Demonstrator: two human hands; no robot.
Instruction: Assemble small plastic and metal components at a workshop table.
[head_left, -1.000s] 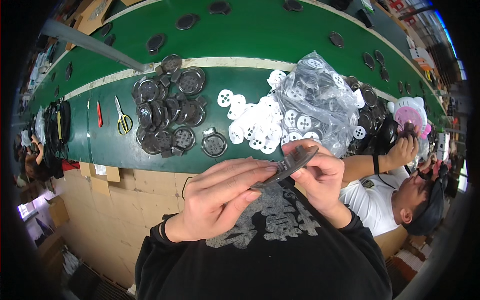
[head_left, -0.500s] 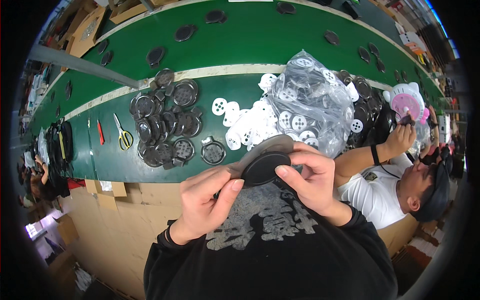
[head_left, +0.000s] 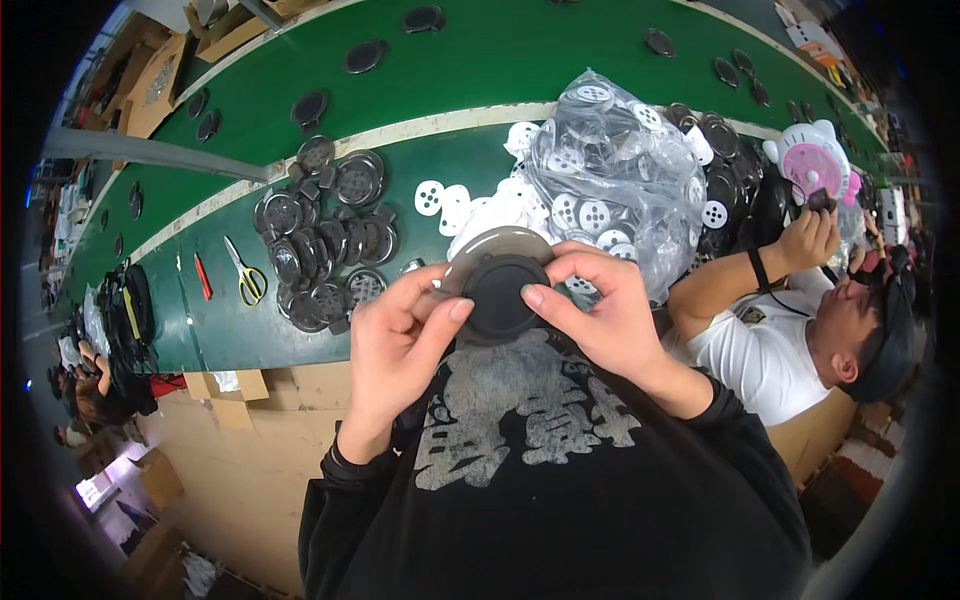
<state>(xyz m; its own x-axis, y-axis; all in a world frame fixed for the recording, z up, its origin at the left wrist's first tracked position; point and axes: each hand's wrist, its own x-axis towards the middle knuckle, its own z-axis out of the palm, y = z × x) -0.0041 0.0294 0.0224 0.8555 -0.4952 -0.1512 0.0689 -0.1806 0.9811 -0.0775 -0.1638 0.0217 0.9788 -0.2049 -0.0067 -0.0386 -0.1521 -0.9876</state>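
Between my two hands, in front of my chest, is a round black case (head_left: 501,302) with a smoky translucent round lid (head_left: 497,241) behind it. My left hand (head_left: 400,350) pinches the left edge, its thumb on the black face. The right hand (head_left: 615,315) grips the opposite edge, thumb likewise on the front. Whether the lid touches the case all round is hidden by the fingers. Just beyond lie loose white discs with holes (head_left: 483,219) and a clear plastic bag (head_left: 625,160) full of similar discs. Left of them sits a heap of dark round cases (head_left: 318,245).
Scissors (head_left: 247,275) with yellow-black handles and a red tool (head_left: 203,277) lie at the left of the green table (head_left: 170,320). Dark cases (head_left: 309,108) rest on the green strip behind. A co-worker (head_left: 765,345) sits close on the right, near a pink-white fan (head_left: 812,165).
Both hands have lifted the round case slightly away from me and to the left. Its black face now shows more fully. The co-worker's raised hand has shifted slightly.
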